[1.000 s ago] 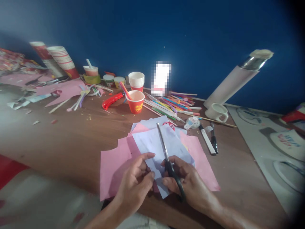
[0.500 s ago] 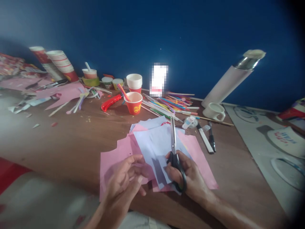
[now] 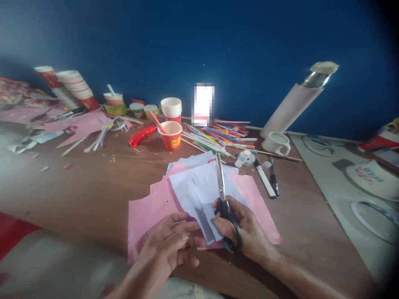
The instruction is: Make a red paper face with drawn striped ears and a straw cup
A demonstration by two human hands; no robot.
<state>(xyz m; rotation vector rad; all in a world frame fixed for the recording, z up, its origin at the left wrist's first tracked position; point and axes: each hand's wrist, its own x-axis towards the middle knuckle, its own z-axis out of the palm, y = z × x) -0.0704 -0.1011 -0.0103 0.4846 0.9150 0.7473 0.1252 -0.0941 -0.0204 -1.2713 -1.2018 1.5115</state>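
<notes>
Black-handled scissors [image 3: 222, 182] are in my right hand [image 3: 246, 228], thumb and fingers through the loops, blades pointing away from me and nearly together. Under them lies a pale white-blue sheet of paper [image 3: 193, 191] with a slit-like cut at its near edge. Pink paper [image 3: 146, 216] is spread beneath it, reaching out on both sides. My left hand [image 3: 171, 241] hovers over the near left edge of the papers, fingers loosely spread, holding nothing; its fingertips are close to the white sheet's lower corner, and I cannot tell whether they touch it.
Behind the papers stand a red paper cup [image 3: 171, 139] and a bunch of coloured sticks [image 3: 218, 137]. A white mug [image 3: 276, 143], a tall flask [image 3: 296, 104], a white cutter [image 3: 264, 178] and a black pen [image 3: 273, 178] are at right. Stacked cups [image 3: 76, 87] and paper scraps lie left.
My left hand has shifted down a little, its fingers spreading and pointing more to the right. The scissors stay in my right hand. The whole view has shifted slightly.
</notes>
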